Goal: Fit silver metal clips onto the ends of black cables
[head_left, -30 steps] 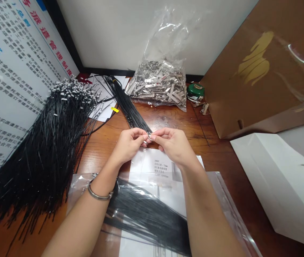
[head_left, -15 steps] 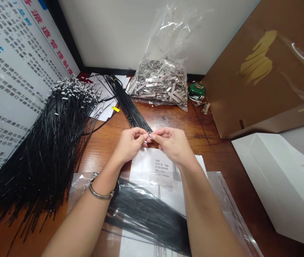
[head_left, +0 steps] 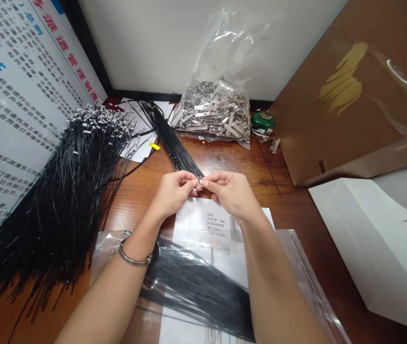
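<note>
Three lots of black wire lie on the table (head_left: pixel 239 160): a big pile (head_left: pixel 63 200) with white tips on the left, a slim bunch (head_left: pixel 176 145) in the middle with a yellow band around its far end, and a batch of wires (head_left: pixel 198 286) at the front. One loose wire (head_left: pixel 271 167) lies on the right, and there are two boxes, one brown (head_left: pixel 311 138) and one white (head_left: pixel 368 243).

Two bare hands meet at the near end of the slim bunch. The left hand (head_left: pixel 173 193) (its wrist wears one metal bracelet (head_left: pixel 135 261)) and the right hand (head_left: pixel 234 196) face each other, thumbs and forefingers nearly touching. Both pinch a small silvery piece (head_left: pixel 200 182) between the fingertips; whether it is joined to a wire I cannot tell. Both forearms reach forward over the front batch.

Two clear plastic bags are in view. The front bag (head_left: pixel 307 279) lies flat, holding the front batch, partly over a printed sheet (head_left: pixel 192 215). The back bag (head_left: pixel 228 48) stands against the wall, its lower part full of metal strips (head_left: pixel 214 105) (too many to count). Just right of it sits one green tape measure (head_left: pixel 262 119).
</note>
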`<state>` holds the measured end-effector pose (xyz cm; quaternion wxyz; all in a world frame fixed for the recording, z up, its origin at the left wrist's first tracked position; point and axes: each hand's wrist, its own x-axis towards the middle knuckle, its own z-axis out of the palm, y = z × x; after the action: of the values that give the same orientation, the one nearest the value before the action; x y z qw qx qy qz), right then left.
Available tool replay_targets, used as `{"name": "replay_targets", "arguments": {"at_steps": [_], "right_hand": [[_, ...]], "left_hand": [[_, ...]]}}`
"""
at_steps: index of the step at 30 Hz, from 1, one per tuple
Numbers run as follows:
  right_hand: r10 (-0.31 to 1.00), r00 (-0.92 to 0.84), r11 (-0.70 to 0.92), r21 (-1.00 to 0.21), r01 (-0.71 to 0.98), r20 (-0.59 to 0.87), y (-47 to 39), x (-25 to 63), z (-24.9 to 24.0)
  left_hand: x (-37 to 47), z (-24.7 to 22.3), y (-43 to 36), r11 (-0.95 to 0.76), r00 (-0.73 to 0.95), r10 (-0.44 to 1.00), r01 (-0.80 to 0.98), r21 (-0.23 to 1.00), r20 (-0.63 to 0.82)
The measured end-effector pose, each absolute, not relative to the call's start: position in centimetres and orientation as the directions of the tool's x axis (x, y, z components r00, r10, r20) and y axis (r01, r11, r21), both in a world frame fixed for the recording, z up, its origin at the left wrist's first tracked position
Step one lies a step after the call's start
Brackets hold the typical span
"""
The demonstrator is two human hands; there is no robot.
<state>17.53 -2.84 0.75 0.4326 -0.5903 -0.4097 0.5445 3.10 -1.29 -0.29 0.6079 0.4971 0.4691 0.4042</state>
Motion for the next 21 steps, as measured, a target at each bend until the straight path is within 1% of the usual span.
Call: {"name": "replay_targets", "arguments": {"at_steps": [3, 7, 9, 11, 15, 17, 21], "right_hand": [[0.958, 0.123, -0.271, -0.957, 0.1, -0.258, -2.8, 17.2, 0.3], [0.97, 0.16, -0.218, -0.941, 0.257, -0.181, -2.7, 17.0, 0.1], [0.972, 0.163, -0.209, -0.937, 0.28, -0.168, -2.6, 16.9, 0.2], [0.968, 0.153, -0.228, -0.948, 0.223, -0.196, -2.6, 17.0, 0.5], [0.958, 0.085, -0.278, -0.96, 0.041, -0.274, -2.7, 17.4, 1.0], [0.958, 0.069, -0.28, -0.96, 0.013, -0.278, -2.8, 17.5, 1.1], [0.96, 0.096, -0.265, -0.964, 0.02, -0.262, -2.8, 17.2, 0.8]], "left_hand": [[3.2, -0.4, -1.3, 0.181, 0.206, 0.962, 0.008, 0.983, -0.179], [3.2, -0.5, -1.2, 0.183, 0.18, 0.966, 0.041, 0.982, -0.188], [3.2, -0.6, -1.2, 0.18, 0.178, 0.966, 0.049, 0.982, -0.186], [3.2, -0.6, -1.2, 0.175, 0.19, 0.965, 0.043, 0.984, -0.18], [3.0, -0.6, -1.2, 0.167, 0.231, 0.959, -0.007, 0.986, -0.161], [3.0, -0.6, -1.2, 0.17, 0.241, 0.958, -0.029, 0.985, -0.158], [3.0, -0.6, -1.1, 0.172, 0.221, 0.962, -0.028, 0.985, -0.162]]}}
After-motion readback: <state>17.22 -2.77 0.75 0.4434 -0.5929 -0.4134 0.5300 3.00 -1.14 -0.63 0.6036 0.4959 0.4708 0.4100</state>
